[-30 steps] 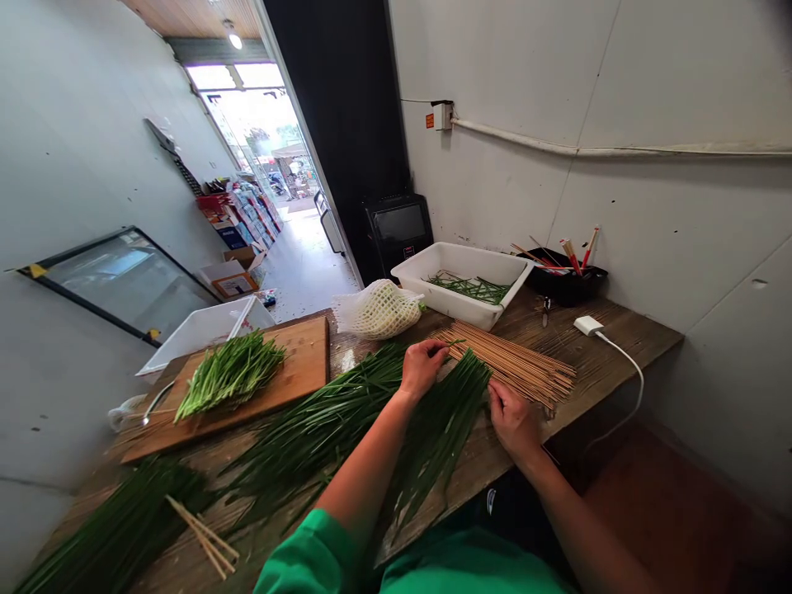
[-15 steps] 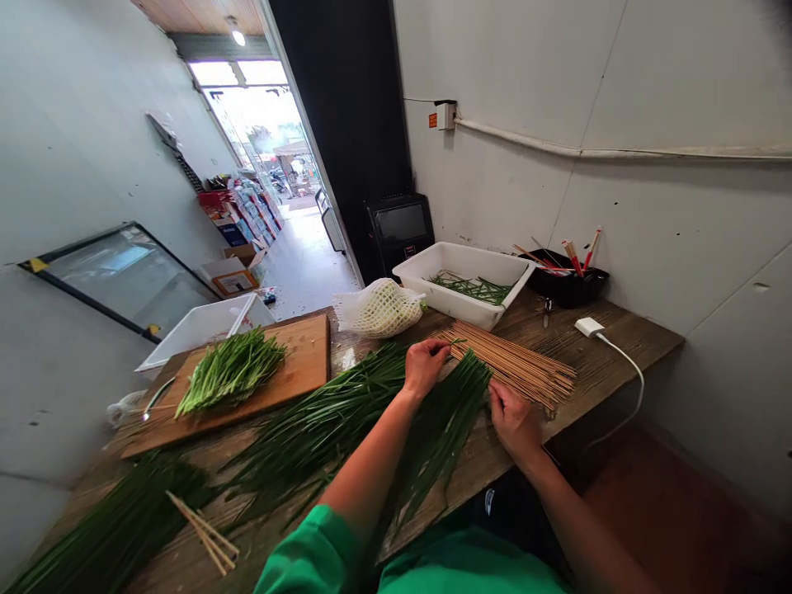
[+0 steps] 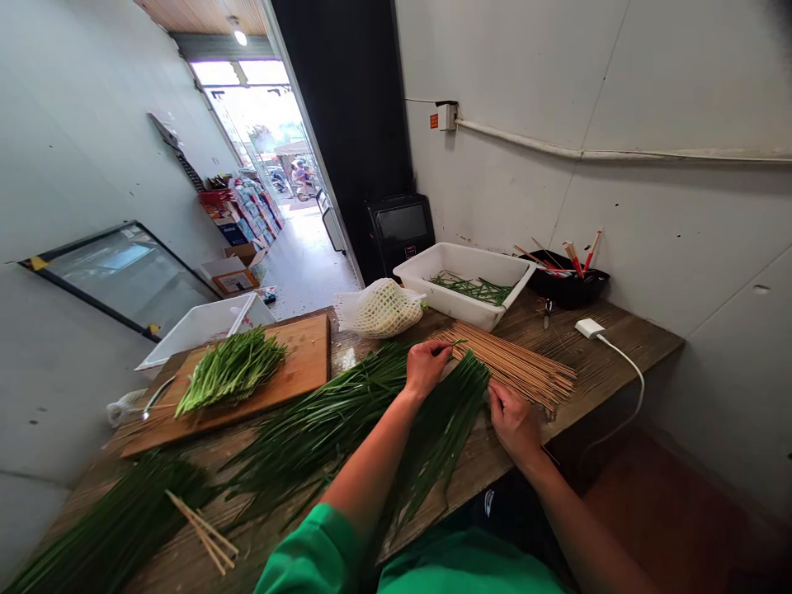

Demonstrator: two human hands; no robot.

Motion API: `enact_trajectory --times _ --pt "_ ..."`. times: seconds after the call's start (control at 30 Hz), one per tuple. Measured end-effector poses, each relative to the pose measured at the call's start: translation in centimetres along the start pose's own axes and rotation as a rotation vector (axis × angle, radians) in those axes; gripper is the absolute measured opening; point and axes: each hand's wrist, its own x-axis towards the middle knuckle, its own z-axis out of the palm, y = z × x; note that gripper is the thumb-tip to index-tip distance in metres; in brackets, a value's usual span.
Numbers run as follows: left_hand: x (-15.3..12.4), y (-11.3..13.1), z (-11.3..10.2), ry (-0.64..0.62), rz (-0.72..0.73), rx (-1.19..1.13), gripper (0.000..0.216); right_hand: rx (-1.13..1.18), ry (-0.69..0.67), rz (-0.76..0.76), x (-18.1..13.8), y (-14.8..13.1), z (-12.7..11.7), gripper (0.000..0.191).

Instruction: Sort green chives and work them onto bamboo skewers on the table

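My left hand [image 3: 426, 368] is closed in a pinch on a garlic chive, whose green tip pokes out past the fingers. A fan of long garlic chives [image 3: 449, 412] lies between my hands, with its cut ends lined up towards the right. My right hand [image 3: 512, 419] is closed at the right corner of that fan; its fingers hide what they pinch. Just beyond both hands is a spread of bamboo skewers [image 3: 516, 363]. Another heap of garlic chives [image 3: 322, 412] lies left of my left hand, partly behind the forearm.
A wooden cutting board [image 3: 309, 351] bears cut green stalks [image 3: 232, 371]. Behind are a net-wrapped vegetable [image 3: 384, 309], a white tub [image 3: 461, 312] with chive pieces and a black tray [image 3: 569, 287] of sticks. A white charger [image 3: 590, 328] lies right; more chives [image 3: 117, 520] and loose sticks [image 3: 204, 536] lie front left.
Both hands stay almost in place, still closed at the chives. Outside the far doorway, a person on a motorbike has come into view.
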Motion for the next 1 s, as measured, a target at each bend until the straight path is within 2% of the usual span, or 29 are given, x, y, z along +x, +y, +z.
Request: enact_trajectory --times 1.0 --pt "-0.10 -0.28 -0.04 0.005 -0.002 0.015 0.015 0.024 -0.009 -0.007 0.00 -0.08 -0.07 0.035"
